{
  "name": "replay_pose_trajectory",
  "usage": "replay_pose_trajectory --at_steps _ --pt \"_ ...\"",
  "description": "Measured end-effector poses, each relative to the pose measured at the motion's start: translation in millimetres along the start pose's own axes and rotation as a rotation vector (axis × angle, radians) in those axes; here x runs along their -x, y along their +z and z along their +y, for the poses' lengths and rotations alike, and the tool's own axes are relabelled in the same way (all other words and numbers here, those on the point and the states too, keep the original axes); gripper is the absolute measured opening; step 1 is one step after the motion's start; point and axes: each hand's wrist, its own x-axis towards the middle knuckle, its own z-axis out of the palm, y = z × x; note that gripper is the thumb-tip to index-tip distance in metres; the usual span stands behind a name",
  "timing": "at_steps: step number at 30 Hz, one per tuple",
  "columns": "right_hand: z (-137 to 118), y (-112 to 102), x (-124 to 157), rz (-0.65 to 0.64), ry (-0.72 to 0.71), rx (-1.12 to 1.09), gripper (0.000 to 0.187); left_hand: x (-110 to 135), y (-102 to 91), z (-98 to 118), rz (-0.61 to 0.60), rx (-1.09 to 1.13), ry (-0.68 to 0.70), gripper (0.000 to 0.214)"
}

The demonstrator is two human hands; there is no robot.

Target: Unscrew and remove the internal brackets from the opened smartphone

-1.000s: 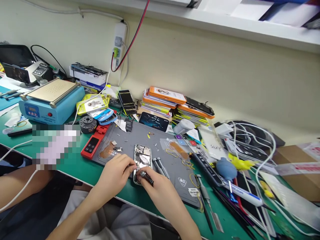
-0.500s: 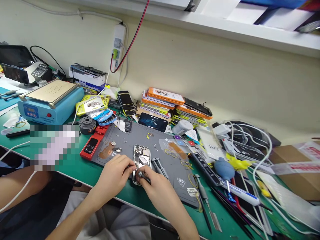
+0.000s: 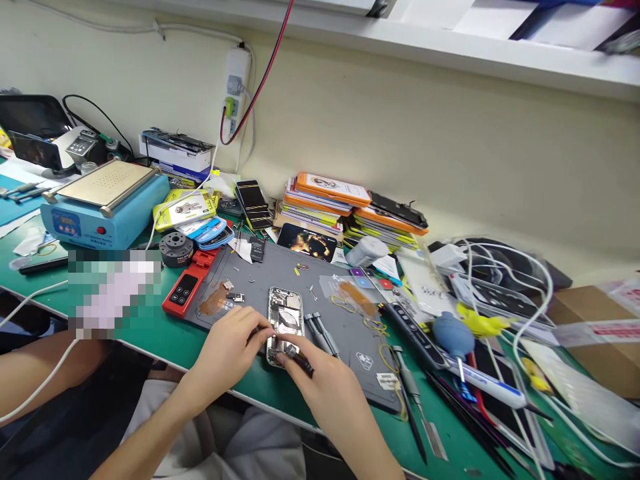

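Note:
An opened phone [image 3: 291, 319] lies on the grey mat [image 3: 345, 373] near its front edge, with its inner parts exposed. My left hand [image 3: 243, 343] is at the phone's left edge, thumb and fingertips pinched together; whatever is between them is too small to make out. Over the phone's lower part, my right hand [image 3: 320, 377] holds a dark screwdriver [image 3: 301, 361] across its fingers, its thumb on the phone and its index fingertip close to my left fingertips. More screwdrivers [image 3: 324, 333] lie just right of the phone. Small loose parts [image 3: 236, 297] rest on the mat to the left.
A red device [image 3: 185, 290] borders the mat at left. Behind it stand a blue machine [image 3: 107, 207] and stacked boxes [image 3: 325, 200]. A lit phone [image 3: 307, 241] leans at the back. Tools, cables and a blue air blower [image 3: 453, 335] crowd the right. Another person's arm [image 3: 45, 380] is at left.
My right hand has shifted slightly, and the screwdriver in it now lies a little farther right and lower. My left hand keeps its pinch. The lit phone's picture has changed.

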Motion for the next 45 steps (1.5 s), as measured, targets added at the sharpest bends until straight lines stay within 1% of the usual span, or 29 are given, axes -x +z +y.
replay_pose_trajectory --at_steps 2,5,8,11,13,15,17,18,21,23,26,28,29,30,32,34,35,37,39,40,41,42,45 --pt "6.0 3.9 6.3 0.046 -0.031 0.006 0.03 0.0 -1.1 1.2 0.01 0.016 -0.008 0.016" --pt "11.2 7.5 11.6 0.063 -0.072 -0.03 0.028 -0.4 -3.1 3.4 0.018 0.047 -0.021 0.017" --pt "10.3 6.3 11.8 0.059 -0.037 -0.071 0.025 -0.6 -4.5 5.4 0.046 0.108 -0.041 0.018" --pt "7.1 1.1 9.5 0.021 0.016 -0.126 0.023 1.8 -7.4 6.2 0.14 0.175 -0.053 0.018" --pt "5.3 -2.8 5.9 0.023 0.016 -0.153 0.023 6.3 -12.1 5.1 0.225 0.192 -0.059 0.019" --pt "3.0 -4.7 -1.2 0.074 -0.026 -0.121 0.021 13.1 -19.3 2.3 0.302 0.184 -0.074 0.018" --pt "-1.1 -2.7 -12.8 0.128 -0.112 -0.027 0.018 20.6 -28.3 -1.7 0.35 0.153 -0.096 0.016" --pt "-3.9 0.0 -19.9 0.136 -0.162 0.018 0.017 23.9 -33.0 -3.8 0.362 0.127 -0.105 0.016" --pt "-13.8 11.6 -40.8 0.087 -0.28 0.066 0.021 29.9 -45.2 -8.6 0.363 0.029 -0.115 0.021" --pt "-18.5 17.6 -48.6 0.045 -0.33 0.06 0.023 29.8 -49.8 -10.1 0.35 -0.033 -0.106 0.025" --pt "-15.3 16.3 -45.1 0.008 -0.377 0.049 0.025 24.5 -49.4 -11.1 0.306 -0.121 -0.064 0.026" --pt "-3.8 9.0 -35.2 0.022 -0.378 0.034 0.027 18.6 -44.8 -11.8 0.255 -0.182 -0.023 0.025" --pt "4.6 4.5 -29.3 0.053 -0.368 0.027 0.027 15.5 -41.7 -12.2 0.221 -0.209 -0.004 0.023" --pt "14.1 0.1 -23.3 0.111 -0.353 0.017 0.027 12.4 -38.4 -12.7 0.188 -0.234 0.013 0.02" --pt "34.2 -7.1 -11.7 0.254 -0.301 -0.002 0.023 7.5 -31.7 -13.8 0.132 -0.286 0.045 0.016" --pt "52.0 -11.1 -1.6 0.388 -0.232 -0.028 0.018 4.6 -26.3 -14.8 0.106 -0.341 0.075 0.013" --pt "58.7 -12.1 2.6 0.454 -0.198 -0.04 0.021 3.9 -24.5 -15.4 0.105 -0.367 0.086 0.012" --pt "66.7 -12.5 8.8 0.603 -0.159 -0.055 0.025 3.7 -22.6 -16.2 0.106 -0.401 0.1 0.01" --pt "68.0 -11.6 11.7 0.76 -0.146 -0.065 0.026 4.1 -22.5 -16.7 0.104 -0.414 0.107 0.007" --pt "66.7 -10.8 12.0 0.817 -0.14 -0.068 0.027 4.4 -22.9 -16.8 0.101 -0.418 0.112 0.006" --pt "64.8 -9.8 11.6 0.853 -0.134 -0.068 0.027 4.6 -23.3 -16.7 0.097 -0.421 0.12 0.005" --pt "62.4 -8.7 10.7 0.862 -0.131 -0.063 0.027 4.8 -23.7 -16.7 0.092 -0.423 0.127 0.005" --pt "56.1 -5.9 7.3 0.793 -0.176 0.009 0.025 5.5 -24.2 -16.4 0.077 -0.428 0.134 0.005"
